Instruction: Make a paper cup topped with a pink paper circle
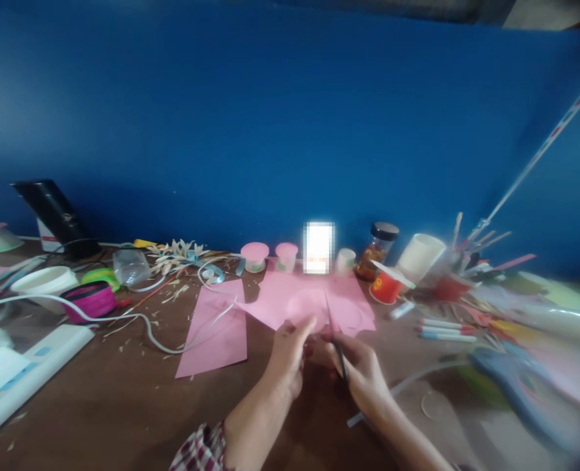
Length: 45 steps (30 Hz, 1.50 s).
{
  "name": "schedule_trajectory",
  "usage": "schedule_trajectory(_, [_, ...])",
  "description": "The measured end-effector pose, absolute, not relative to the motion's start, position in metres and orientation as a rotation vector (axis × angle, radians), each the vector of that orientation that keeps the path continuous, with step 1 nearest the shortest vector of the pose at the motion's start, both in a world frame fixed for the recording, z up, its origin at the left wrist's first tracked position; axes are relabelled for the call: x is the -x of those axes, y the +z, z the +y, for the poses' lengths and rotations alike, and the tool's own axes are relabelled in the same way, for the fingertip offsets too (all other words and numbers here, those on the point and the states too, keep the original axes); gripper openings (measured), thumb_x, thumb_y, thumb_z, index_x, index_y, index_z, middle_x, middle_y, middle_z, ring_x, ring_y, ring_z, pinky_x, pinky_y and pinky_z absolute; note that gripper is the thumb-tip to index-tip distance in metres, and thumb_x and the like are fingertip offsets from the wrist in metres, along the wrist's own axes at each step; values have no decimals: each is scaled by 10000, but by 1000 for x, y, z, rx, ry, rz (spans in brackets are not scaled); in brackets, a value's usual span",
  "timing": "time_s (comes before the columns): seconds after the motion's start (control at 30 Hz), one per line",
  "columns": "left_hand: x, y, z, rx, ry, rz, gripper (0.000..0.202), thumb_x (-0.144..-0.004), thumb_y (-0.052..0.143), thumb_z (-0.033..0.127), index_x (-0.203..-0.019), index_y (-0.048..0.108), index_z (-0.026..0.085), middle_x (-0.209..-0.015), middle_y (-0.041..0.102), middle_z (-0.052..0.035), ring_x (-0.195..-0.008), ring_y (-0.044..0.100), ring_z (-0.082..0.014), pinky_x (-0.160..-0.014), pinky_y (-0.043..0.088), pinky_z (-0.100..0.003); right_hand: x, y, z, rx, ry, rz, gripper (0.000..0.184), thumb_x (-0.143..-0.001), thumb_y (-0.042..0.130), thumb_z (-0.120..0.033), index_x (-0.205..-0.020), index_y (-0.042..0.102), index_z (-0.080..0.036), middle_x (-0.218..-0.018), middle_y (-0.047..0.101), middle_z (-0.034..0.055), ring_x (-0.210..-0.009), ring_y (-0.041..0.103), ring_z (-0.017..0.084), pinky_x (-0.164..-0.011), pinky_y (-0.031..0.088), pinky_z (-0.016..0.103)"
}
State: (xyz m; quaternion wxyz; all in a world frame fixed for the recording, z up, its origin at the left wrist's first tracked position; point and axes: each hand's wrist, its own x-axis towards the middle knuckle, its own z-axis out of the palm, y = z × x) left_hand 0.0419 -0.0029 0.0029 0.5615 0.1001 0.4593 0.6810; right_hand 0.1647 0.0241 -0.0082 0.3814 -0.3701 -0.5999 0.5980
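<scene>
My left hand [290, 356] is closed, thumb and fingers pinching the near edge of a light pink paper piece [307, 304] with a rounded outline. My right hand [361, 369] is wrapped round a slim pair of scissors [337, 347], seen almost edge-on with a dark handle part and a thin pointed blade aimed away from me. The blade's tip lies in front of the pink paper. Behind the hands, a larger pink sheet [361, 294] covers the tabletop. Left of them rests another pink sheet [216, 340]. My fingertips are partly hidden and slightly blurred.
Two small pink-topped cups [255, 256] stand along the blue wall. A jar [375, 252] and a red paper cup [385, 288] are to the right, with markers [446, 330] nearer. A power strip [39, 373] and white cable [152, 337] lie left.
</scene>
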Motion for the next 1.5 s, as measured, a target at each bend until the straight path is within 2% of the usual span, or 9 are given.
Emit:
schedule_trajectory(0.07, [-44,4,-2,-189,1616,1066,325,-663,786,355,-808,617,118,-519,606,1,-400,547,-118,-408,435,-226,-162,-8,22,919,1535,-1531,502,-720,730,-581,-932,745,-126,-610,635,32,-497,503,115,-447,422,212])
schedule_trajectory(0.13, [-47,6,-3,-183,1619,1063,351,-661,784,368,-826,615,108,-545,631,-27,-410,566,-139,-401,444,-240,-161,-9,20,893,1536,-1551,468,-716,751,-546,-934,748,-132,-649,661,43,-518,520,124,-459,436,216])
schedule_trajectory(0.3, [-52,7,-8,-260,1641,1045,399,-643,802,325,-923,648,86,-623,675,-63,-466,620,-189,-431,492,-289,-163,-9,18,910,1493,-1632,464,-727,744,-531,-936,753,-117,-600,633,32,-504,522,134,-454,429,223])
schedule_trajectory(0.5, [-54,1,-6,-226,1686,1041,300,-643,798,308,-776,648,85,-576,659,-62,-439,612,-192,-428,498,-301,-164,-8,20,894,1441,-1701,457,-743,734,-513,-978,751,-123,-655,665,52,-574,585,173,-474,455,227])
schedule_trajectory(0.8, [-53,1,-6,-226,1703,1045,254,-650,785,279,-756,664,82,-584,662,-59,-484,623,-167,-452,501,-257,-164,-9,18,905,1443,-1714,451,-743,733,-499,-1006,748,-133,-773,728,85,-624,623,192,-510,493,233])
schedule_trajectory(1.0, [-51,-1,-5,-291,1661,1054,311,-645,787,285,-840,687,64,-593,665,-67,-485,624,-196,-431,496,-286,-163,-6,19,922,1414,-1734,476,-741,724,-517,-997,752,-117,-681,697,65,-637,632,210,-507,491,235])
schedule_trajectory(1.17, [-52,-1,-4,-273,1658,1062,257,-658,769,283,-771,682,69,-556,644,-56,-458,608,-176,-442,493,-277,-162,-8,19,938,1425,-1736,496,-751,707,-533,-1018,744,-116,-741,714,84,-634,623,206,-504,482,244])
schedule_trajectory(1.37, [-52,0,-4,-218,1694,1061,326,-578,835,294,-759,659,88,-570,643,-44,-460,614,-184,-449,499,-292,-163,-10,19,946,1420,-1726,514,-745,710,-552,-1012,747,-115,-699,697,81,-637,621,218,-492,472,250])
schedule_trajectory(1.5, [-51,-5,-4,-284,1687,1045,296,-632,804,306,-758,683,69,-572,648,-54,-470,612,-177,-460,500,-287,-162,-7,19,934,1450,-1708,508,-732,726,-548,-1013,749,-125,-724,709,88,-662,635,231,-490,479,253])
